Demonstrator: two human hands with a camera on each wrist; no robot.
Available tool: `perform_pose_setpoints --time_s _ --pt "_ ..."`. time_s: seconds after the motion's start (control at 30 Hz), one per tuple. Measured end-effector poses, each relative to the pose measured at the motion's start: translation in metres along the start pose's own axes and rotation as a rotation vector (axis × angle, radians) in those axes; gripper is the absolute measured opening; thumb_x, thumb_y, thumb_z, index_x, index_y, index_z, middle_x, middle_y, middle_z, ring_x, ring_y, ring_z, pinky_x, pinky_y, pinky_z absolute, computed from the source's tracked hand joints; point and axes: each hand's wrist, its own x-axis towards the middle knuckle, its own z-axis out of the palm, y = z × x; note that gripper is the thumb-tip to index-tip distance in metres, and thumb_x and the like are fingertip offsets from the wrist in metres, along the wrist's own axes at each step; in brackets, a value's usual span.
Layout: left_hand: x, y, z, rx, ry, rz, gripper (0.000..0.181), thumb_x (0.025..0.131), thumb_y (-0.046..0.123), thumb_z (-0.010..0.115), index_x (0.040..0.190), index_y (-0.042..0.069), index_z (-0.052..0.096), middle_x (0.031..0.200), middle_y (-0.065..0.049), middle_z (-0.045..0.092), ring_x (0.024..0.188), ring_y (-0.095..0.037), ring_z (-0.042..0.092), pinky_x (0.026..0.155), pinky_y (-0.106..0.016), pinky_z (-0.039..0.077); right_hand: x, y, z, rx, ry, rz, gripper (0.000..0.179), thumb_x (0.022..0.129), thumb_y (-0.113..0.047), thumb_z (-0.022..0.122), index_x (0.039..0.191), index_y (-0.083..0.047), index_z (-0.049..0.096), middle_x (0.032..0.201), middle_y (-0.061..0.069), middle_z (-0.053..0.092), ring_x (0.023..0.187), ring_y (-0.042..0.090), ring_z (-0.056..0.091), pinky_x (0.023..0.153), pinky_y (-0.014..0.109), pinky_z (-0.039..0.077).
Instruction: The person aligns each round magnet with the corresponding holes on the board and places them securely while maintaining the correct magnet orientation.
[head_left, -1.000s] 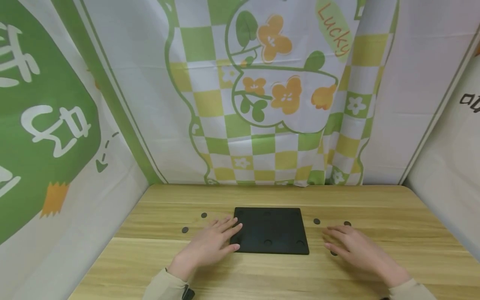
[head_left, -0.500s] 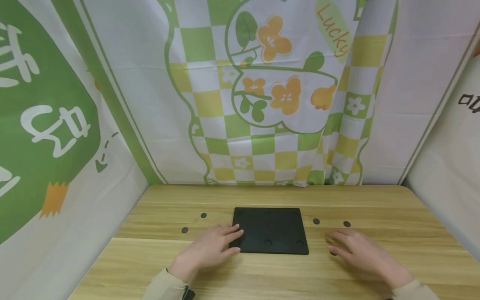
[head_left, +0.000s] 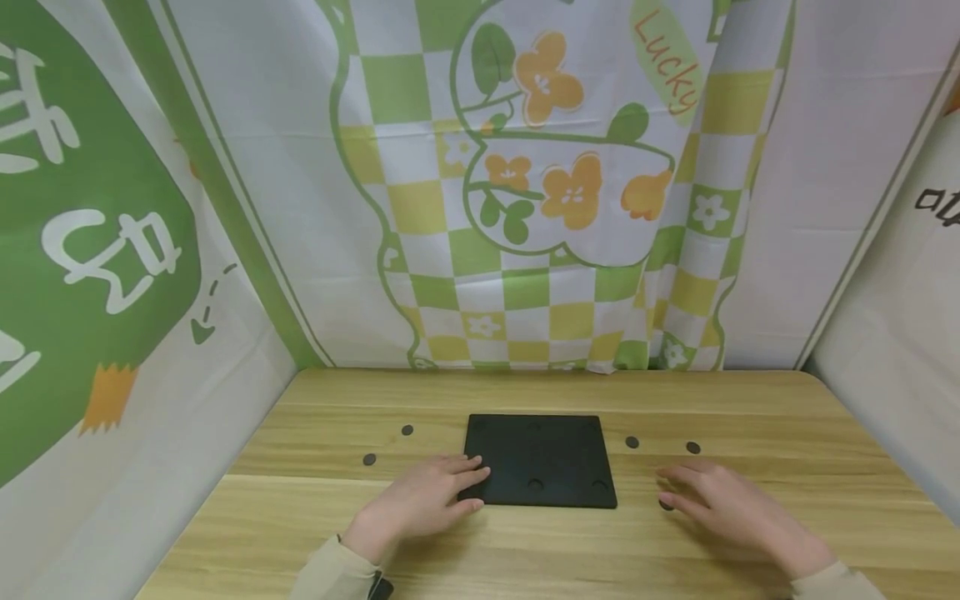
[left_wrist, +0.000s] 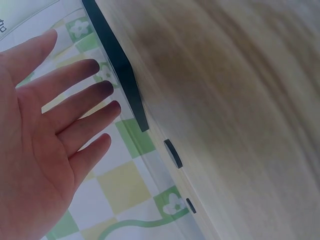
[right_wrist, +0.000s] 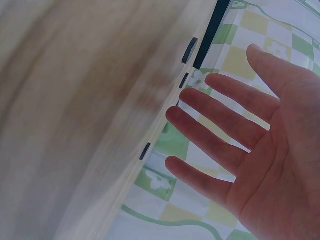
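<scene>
A flat black rectangular board (head_left: 540, 458) with shallow round recesses lies on the table. My left hand (head_left: 423, 502) is held at its left edge, fingertips overlapping the board in the head view; the left wrist view shows this hand (left_wrist: 55, 115) apart from the board (left_wrist: 125, 75), fingers spread and holding nothing. Over the table to the board's right is my right hand (head_left: 723, 504), its thumb partly covering a small dark disc (head_left: 665, 505). In the right wrist view the right hand (right_wrist: 250, 135) has spread, nearly straight fingers and an empty palm.
Two dark discs lie left of the board, a farther disc (head_left: 407, 430) and a nearer disc (head_left: 369, 459). Right of it are another disc (head_left: 632, 442) and one disc (head_left: 693, 447) beyond the right hand. A patterned curtain (head_left: 540, 292) hangs behind the wooden table (head_left: 555, 550).
Both hands have drifted slightly toward the near side and to the right. The disc beyond the right hand, partly covered before, now shows fully. Board and discs have stayed in place.
</scene>
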Motion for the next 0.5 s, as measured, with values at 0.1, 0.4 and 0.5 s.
perform_pose_setpoints --time_s 0.1,0.4,0.5 --pt "0.0014 0.0001 0.0014 0.007 0.003 0.004 0.047 0.097 0.043 0.048 0.136 0.016 0.054 0.142 -0.007 0.050 0.130 -0.028 0.048 0.108 -0.045 0.038 -0.0005 0.0013 0.0007 -0.010 0.009 -0.001 0.033 0.092 -0.037 0.060 0.111 -0.011 0.069 0.107 0.002 0.070 0.097 0.019 0.066 0.081 0.038 0.055" --pt "0.0036 0.0018 0.0017 0.017 -0.034 -0.013 0.046 0.096 0.044 0.049 0.134 0.019 0.056 0.141 -0.004 0.051 0.127 -0.028 0.050 0.107 -0.045 0.039 -0.0040 0.0052 -0.0010 -0.026 0.006 0.011 0.032 0.091 -0.037 0.061 0.110 -0.013 0.069 0.105 0.000 0.070 0.096 0.019 0.067 0.082 0.039 0.055" --pt "0.0036 0.0025 0.0013 0.014 -0.041 -0.014 0.046 0.096 0.044 0.049 0.134 0.019 0.056 0.140 -0.004 0.052 0.127 -0.027 0.051 0.107 -0.044 0.040 -0.0058 0.0066 -0.0015 -0.043 0.016 0.013 0.031 0.091 -0.037 0.062 0.109 -0.013 0.069 0.105 -0.001 0.070 0.096 0.019 0.067 0.082 0.039 0.055"
